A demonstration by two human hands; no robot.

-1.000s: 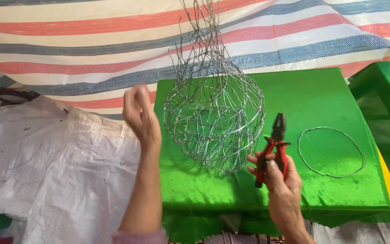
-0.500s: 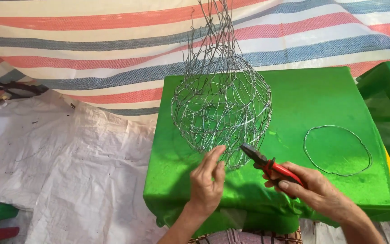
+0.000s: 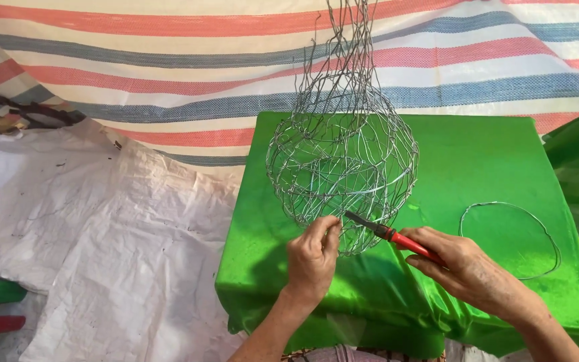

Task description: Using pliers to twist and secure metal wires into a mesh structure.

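While one wire basket point(image 3: 342, 167) hangs, two hands work.

Silver wire over bright green, stripes behind

The wire mesh basket point(image 3: 342, 157) I pinch with my left hand point(image 3: 312, 258) is bare silver-grey, as is the wire ring point(image 3: 510, 238) lying apart; my right hand point(image 3: 467, 268) grips pliers point(image 3: 387, 232) with red handles and dark jaws. The cloth-covered table point(image 3: 477, 161) is shiny bright green with a yellow edge. The tarp point(image 3: 169, 74) behind is cream with red and blue-grey stripes; the woven sheet point(image 3: 82, 241) is white, faintly speckled.
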